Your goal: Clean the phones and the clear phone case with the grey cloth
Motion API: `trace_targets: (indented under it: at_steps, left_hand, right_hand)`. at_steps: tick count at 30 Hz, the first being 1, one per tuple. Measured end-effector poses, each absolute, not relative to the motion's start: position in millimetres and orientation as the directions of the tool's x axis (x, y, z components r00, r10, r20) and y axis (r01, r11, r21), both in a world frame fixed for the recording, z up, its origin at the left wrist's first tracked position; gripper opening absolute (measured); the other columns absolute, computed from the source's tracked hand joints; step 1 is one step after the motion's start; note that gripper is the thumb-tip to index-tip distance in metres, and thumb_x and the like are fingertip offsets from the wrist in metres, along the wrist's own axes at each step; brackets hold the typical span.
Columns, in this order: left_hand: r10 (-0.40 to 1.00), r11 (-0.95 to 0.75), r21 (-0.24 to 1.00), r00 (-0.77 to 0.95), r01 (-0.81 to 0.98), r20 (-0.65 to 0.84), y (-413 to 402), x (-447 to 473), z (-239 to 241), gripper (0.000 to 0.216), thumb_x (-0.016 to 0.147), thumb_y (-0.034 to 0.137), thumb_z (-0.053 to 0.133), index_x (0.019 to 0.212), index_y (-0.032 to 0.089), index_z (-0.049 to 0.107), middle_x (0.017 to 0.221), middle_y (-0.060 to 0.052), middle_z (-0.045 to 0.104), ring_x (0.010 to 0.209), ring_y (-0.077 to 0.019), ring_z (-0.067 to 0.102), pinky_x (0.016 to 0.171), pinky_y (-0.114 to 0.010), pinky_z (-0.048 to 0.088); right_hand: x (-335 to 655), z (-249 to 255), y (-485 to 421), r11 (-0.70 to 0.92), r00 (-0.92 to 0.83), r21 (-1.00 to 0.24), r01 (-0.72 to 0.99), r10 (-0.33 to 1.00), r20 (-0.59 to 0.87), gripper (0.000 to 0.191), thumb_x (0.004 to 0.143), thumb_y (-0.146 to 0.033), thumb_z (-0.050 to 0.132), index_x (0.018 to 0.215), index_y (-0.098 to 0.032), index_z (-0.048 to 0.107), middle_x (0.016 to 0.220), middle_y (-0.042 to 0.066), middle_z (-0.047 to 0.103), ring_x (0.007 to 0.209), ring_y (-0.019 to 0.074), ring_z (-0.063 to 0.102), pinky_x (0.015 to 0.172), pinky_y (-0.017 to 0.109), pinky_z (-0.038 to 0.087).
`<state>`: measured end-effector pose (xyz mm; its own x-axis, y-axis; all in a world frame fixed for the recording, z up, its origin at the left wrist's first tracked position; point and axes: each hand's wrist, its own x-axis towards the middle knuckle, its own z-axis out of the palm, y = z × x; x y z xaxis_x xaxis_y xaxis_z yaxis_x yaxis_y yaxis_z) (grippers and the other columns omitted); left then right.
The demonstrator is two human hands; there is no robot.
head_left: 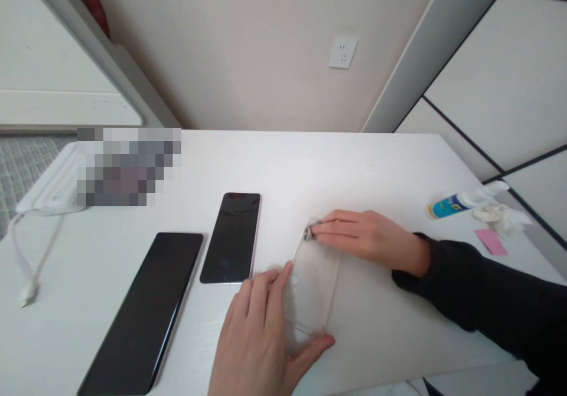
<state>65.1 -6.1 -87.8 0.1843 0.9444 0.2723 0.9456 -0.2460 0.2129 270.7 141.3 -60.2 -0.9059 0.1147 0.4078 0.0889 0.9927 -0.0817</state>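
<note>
While both hands work on the case, this is how the table reads from its left edge to its right:

Cable: a white charging cable (33,269) trails loose at the far left, well apart from the work.

Devices: a large black glass-fronted slab (146,310) lies beside a smaller black phone with a pinkish rim (233,236), both screen-up, untouched.

Left hand (261,340): fingers and thumb clamp the near end of the clear, soft plastic phone case (315,290), pinning it flat to the white table (283,160).

Right hand (358,236): fingertips are pressed together on a small grey wad, seemingly a cloth (310,231), at the case's far corner.

Doing it well: I'd judge the pinning hand should stay firm so the case cannot skate, with light rubbing strokes.

Far right: a white tube with a blue label (456,203), crumpled white tissue (498,216) and a pink slip (491,241).
</note>
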Motion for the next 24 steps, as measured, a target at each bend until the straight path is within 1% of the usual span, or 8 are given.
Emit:
trace_targets:
  at_steps: [2,5,10,12,14,16,20,24]
  left_hand:
    - [0.944,-0.252,0.22,0.189,0.942,0.272,-6,65,-87,0.087,0.083,0.074,0.064,0.138,0.008,0.049,0.119,-0.015,0.062,0.106,-0.0302,0.062,0.088,-0.043,0.057]
    - [0.937,-0.271,0.226,0.203,0.936,0.283,-6,65,-87,0.083,0.088,0.073,0.06,0.137,0.007,0.049,0.119,-0.016,0.062,0.108,-0.0303,0.061,0.09,-0.044,0.056]
    - [0.946,-0.239,0.222,0.175,0.945,0.271,-7,65,-84,0.087,0.085,0.074,0.062,0.139,0.007,0.049,0.121,-0.016,0.061,0.108,-0.0314,0.06,0.089,-0.045,0.055]
    - [0.946,-0.244,0.222,0.181,0.944,0.267,-7,66,-83,0.086,0.086,0.073,0.062,0.138,0.007,0.049,0.12,-0.016,0.061,0.108,-0.0311,0.06,0.09,-0.044,0.055]
    - [0.944,-0.251,0.225,0.187,0.942,0.271,-7,67,-82,0.083,0.087,0.072,0.06,0.137,0.007,0.05,0.119,-0.015,0.062,0.108,-0.0309,0.059,0.09,-0.044,0.054]
    - [0.947,-0.242,0.23,0.179,0.943,0.266,-7,68,-83,0.083,0.087,0.072,0.061,0.137,0.007,0.05,0.12,-0.016,0.061,0.109,-0.031,0.059,0.091,-0.045,0.054]
    - [0.958,-0.208,0.235,0.149,0.95,0.245,-8,69,-82,0.089,0.083,0.073,0.066,0.139,0.006,0.048,0.121,-0.016,0.061,0.107,-0.0316,0.058,0.088,-0.046,0.054]
    - [0.959,-0.216,0.24,0.16,0.946,0.232,-8,70,-81,0.087,0.085,0.072,0.065,0.139,0.006,0.048,0.122,-0.017,0.06,0.109,-0.0327,0.057,0.089,-0.047,0.053]
  right_hand:
    - [270,-62,140,0.992,-0.906,-0.12,0.024,0.073,0.418,0.025,0.105,-0.013,0.046,0.105,-0.008,0.071,0.114,0.011,0.076,0.108,0.02,0.067,0.085,0.031,0.061]
    - [269,-63,133,0.975,-0.915,-0.175,-0.135,-0.055,0.399,0.03,0.106,-0.013,0.044,0.098,-0.012,0.073,0.111,0.007,0.077,0.097,0.0153,0.068,0.078,0.023,0.06]
    - [272,-61,143,0.989,-0.906,-0.124,0.075,0.119,0.406,0.028,0.107,-0.014,0.042,0.108,-0.011,0.07,0.114,0.011,0.076,0.109,0.0201,0.067,0.085,0.033,0.062]
    - [271,-60,139,0.987,-0.909,-0.163,-0.003,0.065,0.411,0.026,0.106,-0.012,0.045,0.106,-0.008,0.07,0.112,0.012,0.076,0.104,0.0198,0.068,0.083,0.032,0.061]
    - [270,-57,134,0.962,-0.928,-0.237,-0.135,-0.039,0.372,0.027,0.105,-0.012,0.045,0.099,-0.011,0.071,0.108,0.008,0.076,0.092,0.0157,0.067,0.071,0.026,0.059]
    - [273,-52,135,0.957,-0.957,-0.266,-0.119,-0.039,0.288,0.028,0.106,-0.015,0.044,0.099,-0.012,0.071,0.106,0.007,0.076,0.092,0.0162,0.067,0.065,0.026,0.056]
    - [281,-43,147,0.985,-0.971,-0.149,0.087,0.117,0.209,0.027,0.107,-0.013,0.041,0.111,-0.012,0.068,0.112,0.01,0.074,0.103,0.021,0.065,0.078,0.032,0.058]
    - [279,-38,140,0.952,-0.994,-0.302,-0.056,-0.024,0.11,0.021,0.105,-0.015,0.049,0.1,-0.015,0.069,0.099,0.006,0.072,0.091,0.0174,0.064,0.071,0.028,0.054]
